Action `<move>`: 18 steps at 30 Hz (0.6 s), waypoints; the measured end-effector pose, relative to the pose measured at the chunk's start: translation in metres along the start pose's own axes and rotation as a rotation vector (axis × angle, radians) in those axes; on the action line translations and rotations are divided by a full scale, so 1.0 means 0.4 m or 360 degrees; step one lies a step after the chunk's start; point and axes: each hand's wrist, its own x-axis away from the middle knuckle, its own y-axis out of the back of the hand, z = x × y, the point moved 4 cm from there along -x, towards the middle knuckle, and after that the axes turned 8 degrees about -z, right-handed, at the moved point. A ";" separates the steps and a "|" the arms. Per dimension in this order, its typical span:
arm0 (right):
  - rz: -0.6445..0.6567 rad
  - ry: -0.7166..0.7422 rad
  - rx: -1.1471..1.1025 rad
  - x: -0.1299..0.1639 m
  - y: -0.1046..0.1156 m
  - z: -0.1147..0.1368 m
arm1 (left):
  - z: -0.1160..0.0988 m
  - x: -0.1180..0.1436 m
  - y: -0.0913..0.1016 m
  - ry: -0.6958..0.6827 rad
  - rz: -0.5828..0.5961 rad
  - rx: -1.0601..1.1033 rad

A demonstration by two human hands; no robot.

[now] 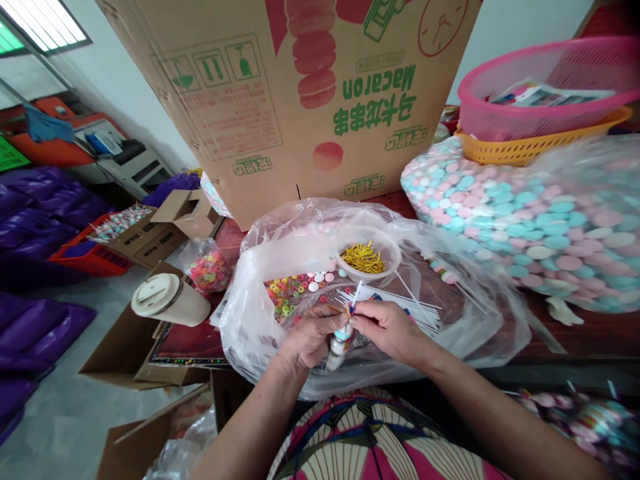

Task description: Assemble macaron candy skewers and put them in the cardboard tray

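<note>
A candy skewer [340,345] in a clear wrapper hangs tilted between my hands, its white stick [357,292] pointing up and away. My left hand [309,335] is closed around the upper part of the wrapper. My right hand [389,327] pinches the gathered neck beside the stick, with its fingertips touching those of the left. A thin gold tie [334,309] sticks out by the left fingers. Just beyond the hands stands a translucent bowl [393,265] with yellow-gold ties [363,257]. White sticks [420,312] lie right of the hands, ring candies [285,297] to the left.
Clear plastic sheeting [245,293] surrounds the work spot. Behind it rises a large cardboard box [300,160]. At right, a big bag of pastel candies [540,220] carries a yellow basket [525,152] and a pink basket [540,67]. A lidded cup [183,303] stands left.
</note>
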 end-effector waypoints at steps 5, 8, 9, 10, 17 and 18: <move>0.0505 0.0231 -0.0335 -0.021 0.031 0.043 | -0.006 0.027 -0.024 0.0263 0.0358 -0.0014; 0.0248 0.0012 -0.0084 -0.018 0.018 0.014 | -0.016 0.020 -0.038 0.0036 0.0144 0.0113; 0.0083 0.0028 0.0102 -0.014 0.015 0.006 | -0.017 0.015 -0.040 -0.0067 0.0025 0.0132; -0.0068 0.0099 0.0309 -0.010 0.012 0.004 | -0.016 0.010 -0.040 -0.0180 -0.0101 0.0124; -0.0436 0.0889 0.1154 0.000 0.015 0.117 | -0.063 0.061 -0.020 -0.0739 -0.0588 -0.0748; -0.0388 0.1006 0.1120 0.002 0.009 0.134 | -0.086 0.078 -0.014 -0.0673 -0.0523 -0.0969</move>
